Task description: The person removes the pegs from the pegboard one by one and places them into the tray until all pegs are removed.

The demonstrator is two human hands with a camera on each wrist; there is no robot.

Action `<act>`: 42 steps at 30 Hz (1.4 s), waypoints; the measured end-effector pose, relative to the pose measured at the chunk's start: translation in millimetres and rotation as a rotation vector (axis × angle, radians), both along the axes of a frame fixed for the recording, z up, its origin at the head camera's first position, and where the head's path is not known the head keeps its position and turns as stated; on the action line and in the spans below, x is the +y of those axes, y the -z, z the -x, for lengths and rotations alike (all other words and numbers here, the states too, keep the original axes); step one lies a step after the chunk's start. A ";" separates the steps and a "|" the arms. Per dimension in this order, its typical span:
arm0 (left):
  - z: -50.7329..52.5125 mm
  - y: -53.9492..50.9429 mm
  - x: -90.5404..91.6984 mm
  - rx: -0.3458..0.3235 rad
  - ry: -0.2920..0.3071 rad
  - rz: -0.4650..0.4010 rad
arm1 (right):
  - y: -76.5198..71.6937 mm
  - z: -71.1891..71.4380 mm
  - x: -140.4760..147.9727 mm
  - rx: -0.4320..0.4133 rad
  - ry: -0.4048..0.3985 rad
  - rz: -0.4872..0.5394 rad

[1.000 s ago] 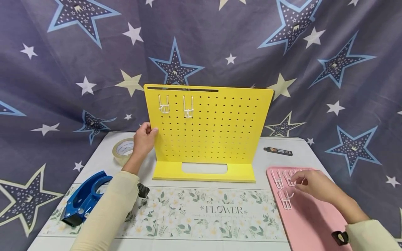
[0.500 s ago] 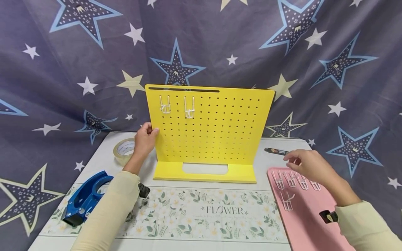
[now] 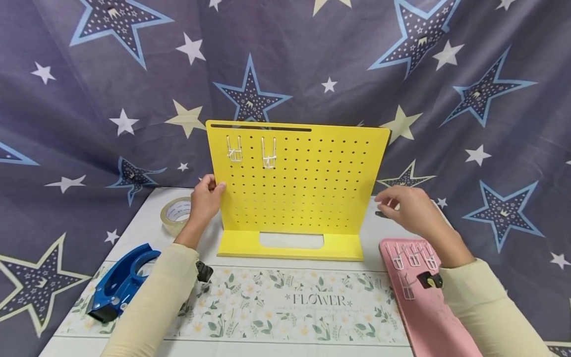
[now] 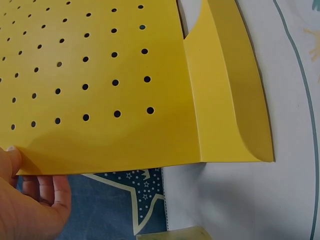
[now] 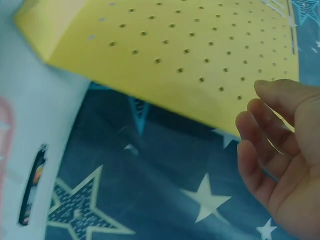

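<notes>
A yellow pegboard [image 3: 303,198] stands upright on its base in the middle of the table. Two white wire hooks [image 3: 268,159] hang in its upper left part. My left hand [image 3: 206,201] grips the board's left edge, thumb on the front and fingers curled behind, as the left wrist view shows. Beside the right edge is my right hand [image 3: 410,210], holding nothing. In the right wrist view its thumb and bent fingers stand apart, and whether they touch the edge I cannot tell. Several more wire hooks [image 3: 408,287] lie on the pink tray [image 3: 424,317].
A tape roll [image 3: 167,220] and a blue tape dispenser [image 3: 107,285] sit at the left. A slim black item [image 5: 33,185] lies behind the tray, mostly covered by my right hand in the head view. A star-patterned curtain [image 3: 330,59] hangs behind the table.
My right hand has risen from the hooks on the tray and moved left and away, to the pegboard's right edge. My left hand has stayed on the left edge.
</notes>
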State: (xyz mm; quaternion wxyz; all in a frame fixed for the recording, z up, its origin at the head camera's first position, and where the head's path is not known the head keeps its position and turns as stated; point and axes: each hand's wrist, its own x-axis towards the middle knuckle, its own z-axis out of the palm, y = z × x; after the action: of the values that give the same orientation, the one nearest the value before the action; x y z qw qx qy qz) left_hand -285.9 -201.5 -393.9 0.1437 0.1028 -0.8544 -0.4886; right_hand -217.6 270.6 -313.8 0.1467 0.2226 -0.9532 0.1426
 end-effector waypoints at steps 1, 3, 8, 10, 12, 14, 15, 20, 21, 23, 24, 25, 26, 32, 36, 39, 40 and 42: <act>0.0 -0.5 -0.1 -0.002 -0.001 0.001 | -2.5 2.0 -5.4 0.014 0.003 0.003; 0.4 -1.3 -0.4 -0.008 -0.004 -0.001 | -6.5 6.4 -16.6 0.039 0.004 0.012; 0.9 -1.1 -1.1 -0.005 -0.007 0.000 | -10.6 18.5 -48.4 0.106 -0.037 0.063; 0.9 -0.2 -1.6 -0.003 -0.004 0.001 | -10.0 23.5 -62.5 0.138 -0.051 0.074; 0.7 1.0 -2.0 -0.001 -0.002 -0.001 | -9.1 27.8 -77.2 0.170 -0.062 0.085; 1.0 2.1 -2.2 -0.003 0.000 -0.004 | -7.4 32.0 -92.4 0.198 -0.066 0.096; 1.2 2.8 -2.2 -0.003 -0.001 -0.001 | -6.4 33.7 -99.9 0.209 -0.069 0.106; 2.1 4.9 -1.6 -0.005 0.001 -0.002 | -1.7 42.5 -134.6 0.258 -0.076 0.152; 2.5 5.0 -1.4 -0.002 0.000 -0.001 | -1.3 44.1 -141.0 0.266 -0.075 0.156; 2.3 4.2 -1.3 0.004 0.001 0.000 | -0.1 48.1 -153.0 0.287 -0.080 0.163; 2.6 4.0 -1.6 0.006 0.001 0.003 | 0.5 50.2 -158.5 0.299 -0.084 0.168; 2.9 3.6 -1.6 0.009 -0.001 0.004 | 1.4 52.5 -163.5 0.313 -0.090 0.174; 3.1 3.0 -1.7 0.012 0.000 0.006 | 1.7 54.5 -168.3 0.325 -0.092 0.180; 3.6 2.0 -2.9 0.015 0.017 0.012 | 1.4 67.6 -194.7 0.406 -0.116 0.214; 3.8 0.7 -3.2 0.018 0.014 0.009 | -0.2 76.1 -211.8 0.440 -0.103 0.210; 3.6 0.5 -3.3 0.015 0.011 0.009 | -0.6 79.3 -222.5 0.448 -0.076 0.205; 3.6 0.7 -3.5 0.014 0.010 0.009 | -0.6 79.9 -225.5 0.450 -0.068 0.202; 3.4 1.1 -3.9 0.011 0.005 0.012 | -0.6 80.9 -231.2 0.459 -0.060 0.196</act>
State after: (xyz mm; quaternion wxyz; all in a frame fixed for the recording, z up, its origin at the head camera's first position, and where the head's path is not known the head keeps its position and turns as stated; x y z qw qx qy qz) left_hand -289.3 -205.4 -395.0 0.1479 0.0971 -0.8569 -0.4842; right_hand -298.5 39.4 -313.2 0.3760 0.2620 -0.8695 0.1841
